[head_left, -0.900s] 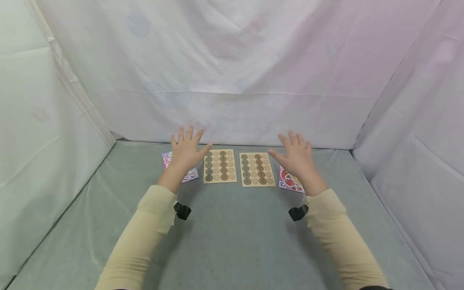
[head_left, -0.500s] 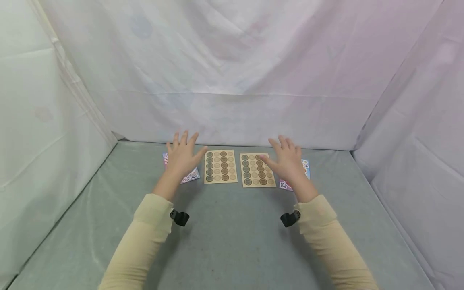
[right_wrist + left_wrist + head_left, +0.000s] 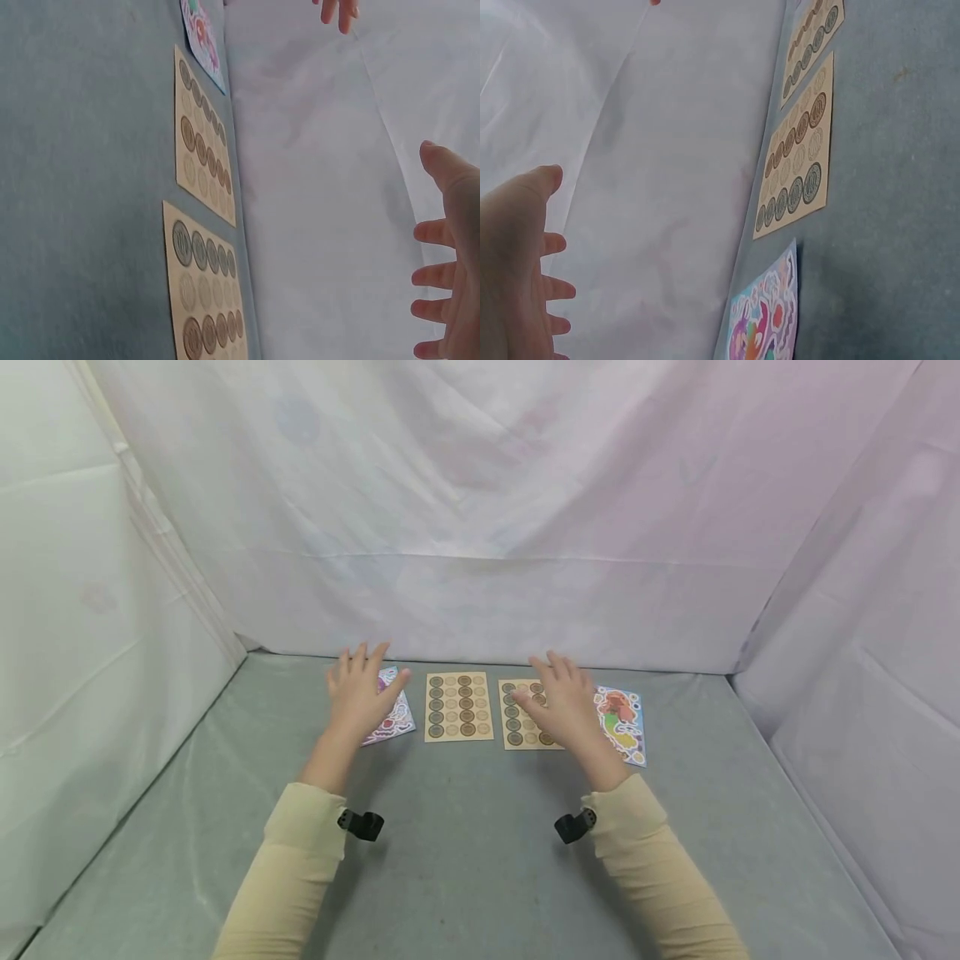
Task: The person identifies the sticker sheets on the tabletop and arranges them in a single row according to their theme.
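Observation:
Fingers spread, my left hand hovers over the left part of a colourful sticker sheet and holds nothing. My right hand is also raised with fingers spread, partly covering a tan sheet of round coin-like stickers in the head view. A second tan sheet of round stickers lies between the hands, printed in dark and pale columns. To the right of my right hand is a blue-edged colourful sticker sheet, its lower left hidden by the wrist. In both wrist views the hands stand apart from the sheets.
All the sheets lie in a row near the back of the grey table. A whitish cloth hangs directly behind them, and more cloth encloses the left and right sides. Small black cameras sit at the wrists.
Both hands have drawn back toward the person and shifted left, fingers still spread. The right-hand sticker sheet is more exposed, while the right hand now covers part of the tan sheet.

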Demonstrator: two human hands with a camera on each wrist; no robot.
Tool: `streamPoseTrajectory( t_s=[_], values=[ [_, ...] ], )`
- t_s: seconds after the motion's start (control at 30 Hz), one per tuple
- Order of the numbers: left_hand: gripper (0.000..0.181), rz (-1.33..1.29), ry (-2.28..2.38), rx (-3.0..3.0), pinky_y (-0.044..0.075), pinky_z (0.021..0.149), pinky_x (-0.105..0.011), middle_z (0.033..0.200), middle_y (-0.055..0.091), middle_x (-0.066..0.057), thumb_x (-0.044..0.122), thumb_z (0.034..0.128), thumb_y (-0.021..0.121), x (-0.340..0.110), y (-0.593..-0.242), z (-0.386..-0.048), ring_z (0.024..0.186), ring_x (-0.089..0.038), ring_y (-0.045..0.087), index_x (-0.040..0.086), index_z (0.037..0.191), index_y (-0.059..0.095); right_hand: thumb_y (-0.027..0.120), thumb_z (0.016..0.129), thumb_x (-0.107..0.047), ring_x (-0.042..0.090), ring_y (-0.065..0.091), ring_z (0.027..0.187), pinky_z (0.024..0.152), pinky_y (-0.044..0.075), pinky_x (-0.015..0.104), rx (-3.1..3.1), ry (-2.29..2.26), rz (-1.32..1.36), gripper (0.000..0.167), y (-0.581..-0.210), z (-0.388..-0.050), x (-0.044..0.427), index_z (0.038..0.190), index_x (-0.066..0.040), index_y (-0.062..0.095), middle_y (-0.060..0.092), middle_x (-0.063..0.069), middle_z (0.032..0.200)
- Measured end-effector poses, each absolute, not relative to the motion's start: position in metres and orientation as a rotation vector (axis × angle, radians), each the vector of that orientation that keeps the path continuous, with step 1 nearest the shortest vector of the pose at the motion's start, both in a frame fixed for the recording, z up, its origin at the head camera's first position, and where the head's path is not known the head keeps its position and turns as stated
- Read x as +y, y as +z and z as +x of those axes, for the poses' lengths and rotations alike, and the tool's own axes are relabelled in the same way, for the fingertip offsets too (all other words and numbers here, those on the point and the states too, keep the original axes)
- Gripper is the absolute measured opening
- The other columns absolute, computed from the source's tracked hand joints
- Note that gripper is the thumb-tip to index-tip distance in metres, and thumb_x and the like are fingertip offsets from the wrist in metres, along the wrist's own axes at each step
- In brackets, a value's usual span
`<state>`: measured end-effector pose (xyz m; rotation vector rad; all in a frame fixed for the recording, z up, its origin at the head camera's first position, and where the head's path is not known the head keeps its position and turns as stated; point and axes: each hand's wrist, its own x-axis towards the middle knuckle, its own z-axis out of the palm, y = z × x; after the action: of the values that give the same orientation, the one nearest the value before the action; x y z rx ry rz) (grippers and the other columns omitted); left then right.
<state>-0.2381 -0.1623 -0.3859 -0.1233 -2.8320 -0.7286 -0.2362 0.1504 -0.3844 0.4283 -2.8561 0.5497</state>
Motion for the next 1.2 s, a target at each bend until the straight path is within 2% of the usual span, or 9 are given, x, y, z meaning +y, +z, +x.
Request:
streamPoseTrajectory(
  t_s=[0.27, 0.57, 0.83, 1.07, 1.2],
  values=[
    [0.072, -0.074, -0.813, -2.793, 0.004, 0.107, -0.066, 0.154, 0.019, -0.023, 0.051, 0.0960, 0.045, -0.175, -0.396, -0.234, 0.141, -0.044, 0.005, 0.009, 0.151, 0.026, 0.052, 0.093, -0.053, 0.038, 0.022, 0.138, 0.109, 0.014, 0.060, -2.828, 0.629, 0.457, 0.070, -0.392, -0.233, 0.132, 0.148, -0.012, 0.036, 0.027, 0.017, 0.152],
    [0.072, -0.072, -0.937, -2.744, 0.004, 0.107, -0.066, 0.153, 0.019, -0.024, 0.048, 0.0974, 0.044, -0.193, -0.408, -0.232, 0.139, -0.047, 0.010, 0.003, 0.150, 0.024, 0.054, 0.093, -0.050, 0.038, 0.029, 0.135, 0.110, 0.020, 0.057, -2.773, 0.749, 0.475, 0.066, -0.400, -0.231, 0.112, 0.145, -0.010, 0.041, 0.034, 0.016, 0.149],
    [0.070, -0.025, -0.982, -2.719, 0.014, 0.107, -0.065, 0.149, 0.028, -0.026, 0.042, 0.0979, 0.048, -0.209, -0.415, -0.237, 0.136, -0.046, 0.021, -0.002, 0.148, 0.026, 0.059, 0.093, -0.043, 0.034, 0.035, 0.133, 0.108, 0.026, 0.053, -2.713, 0.858, 0.489, 0.061, -0.411, -0.231, 0.095, 0.141, -0.009, 0.047, 0.042, 0.013, 0.144],
    [0.070, 0.005, -1.071, -2.747, 0.010, 0.104, -0.069, 0.151, 0.023, -0.027, 0.042, 0.0997, 0.043, -0.224, -0.418, -0.238, 0.137, -0.048, 0.017, -0.002, 0.150, 0.021, 0.055, 0.093, -0.050, 0.031, 0.037, 0.133, 0.108, 0.029, 0.050, -2.741, 0.884, 0.486, 0.063, -0.419, -0.231, 0.085, 0.141, -0.011, 0.047, 0.043, 0.013, 0.143],
    [0.070, 0.016, -1.083, -2.764, 0.012, 0.107, -0.066, 0.150, 0.023, -0.029, 0.042, 0.1000, 0.043, -0.230, -0.417, -0.238, 0.137, -0.048, 0.017, -0.003, 0.150, 0.020, 0.056, 0.093, -0.048, 0.030, 0.035, 0.134, 0.109, 0.029, 0.048, -2.744, 0.965, 0.484, 0.061, -0.423, -0.232, 0.080, 0.142, -0.012, 0.046, 0.042, 0.013, 0.145]
  ],
)
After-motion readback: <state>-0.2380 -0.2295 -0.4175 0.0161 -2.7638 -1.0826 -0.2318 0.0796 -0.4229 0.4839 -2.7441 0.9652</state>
